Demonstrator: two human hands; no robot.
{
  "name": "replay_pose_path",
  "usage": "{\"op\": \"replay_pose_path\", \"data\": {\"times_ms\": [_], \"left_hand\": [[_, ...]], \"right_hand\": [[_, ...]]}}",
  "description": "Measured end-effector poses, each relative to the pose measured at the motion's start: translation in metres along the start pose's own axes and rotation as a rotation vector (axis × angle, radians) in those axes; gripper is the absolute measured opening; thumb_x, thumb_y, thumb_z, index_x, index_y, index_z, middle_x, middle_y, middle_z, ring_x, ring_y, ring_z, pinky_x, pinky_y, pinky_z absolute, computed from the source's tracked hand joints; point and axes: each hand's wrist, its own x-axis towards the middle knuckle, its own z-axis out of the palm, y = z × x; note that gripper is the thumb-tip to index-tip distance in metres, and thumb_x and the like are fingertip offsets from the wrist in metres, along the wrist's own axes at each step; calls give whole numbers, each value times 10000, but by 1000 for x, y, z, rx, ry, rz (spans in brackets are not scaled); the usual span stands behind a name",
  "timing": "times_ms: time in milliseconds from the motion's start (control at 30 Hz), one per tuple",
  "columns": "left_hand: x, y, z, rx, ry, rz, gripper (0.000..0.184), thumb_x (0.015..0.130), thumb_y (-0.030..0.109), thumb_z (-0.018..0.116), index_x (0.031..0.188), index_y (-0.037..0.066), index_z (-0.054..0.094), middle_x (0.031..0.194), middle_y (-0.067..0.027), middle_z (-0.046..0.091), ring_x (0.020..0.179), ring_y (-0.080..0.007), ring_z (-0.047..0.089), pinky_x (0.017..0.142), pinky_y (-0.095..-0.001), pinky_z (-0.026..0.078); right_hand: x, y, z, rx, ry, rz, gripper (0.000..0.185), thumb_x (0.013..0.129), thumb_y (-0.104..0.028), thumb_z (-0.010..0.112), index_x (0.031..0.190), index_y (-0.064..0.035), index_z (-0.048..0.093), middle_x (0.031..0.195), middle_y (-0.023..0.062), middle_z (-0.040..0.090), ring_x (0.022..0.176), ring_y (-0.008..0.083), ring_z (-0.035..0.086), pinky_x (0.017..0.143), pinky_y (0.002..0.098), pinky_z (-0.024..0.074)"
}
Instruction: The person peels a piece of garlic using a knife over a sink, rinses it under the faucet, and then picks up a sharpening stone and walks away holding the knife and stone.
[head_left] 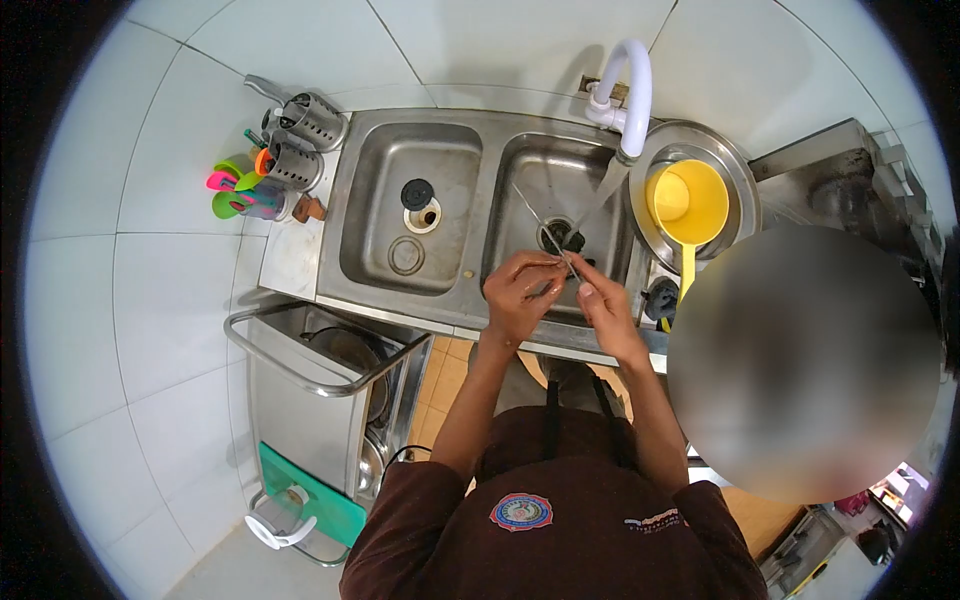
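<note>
Over the right sink basin (510, 240), a thin, long, greyish stick (538, 216) slants up and left from between my hands; its exact kind cannot be made out. My right hand (606, 308) is closed around its near end, thumb on top. The fingers of my left hand (522, 297), wet and curled, pinch it close to the right fingertips. Water (602, 188) runs from the white faucet (636, 100) into the basin, just beyond my hands. Something dark lies at the drain (562, 236), partly hidden by the stick and hands.
The left basin (370, 200) has a black stopper (417, 193) by its drain. A yellow dipper (708, 205) rests in a round metal bowl (745, 215) at right. Utensil holders (312, 122) stand at left. Below is a metal cart (310, 400) with a green board (320, 500).
</note>
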Motion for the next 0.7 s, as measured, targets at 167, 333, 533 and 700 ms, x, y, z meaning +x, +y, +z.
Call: {"op": "replay_pose_path", "data": {"times_ms": [167, 333, 533, 700], "left_hand": [[1, 0, 2, -28, -3, 15, 225, 678, -53, 783, 880, 29, 724, 936, -100, 697, 859, -227, 691, 760, -322, 551], [-5, -4, 8, -130, 81, -82, 234, 682, -71, 794, 888, 19, 727, 939, -122, 703, 871, -227, 697, 762, -309, 555], [-6, -5, 9, -202, 128, -157, 253, 688, -94, 797, 908, 5, 722, 941, -143, 696, 881, -226, 694, 777, -308, 557], [-8, -8, 10, -321, 162, -263, 292, 734, -132, 761, 993, -12, 695, 999, -134, 659, 925, -208, 678, 830, -300, 569]], "right_hand": [[2, 10, 4, 9, 88, 17, 453, 1018, -240, 454, 1385, 23, 495, 1196, 149, 620, 1099, 172, 564, 973, 308, 409], [3, -3, -3, 404, -10, 179, 460, 1035, -309, 435, 1391, -29, 511, 623, -24, 458, 565, 61, 432, 536, 228, 365], [13, 12, -7, 246, 43, 153, 501, 1016, -392, 457, 1413, -89, 497, 534, -21, 438, 460, 111, 441, 470, 276, 342], [41, 5, -13, -724, 257, 135, 510, 974, -380, 518, 1448, -203, 457, 771, 236, 668, 724, 411, 660, 683, 497, 502]]}}
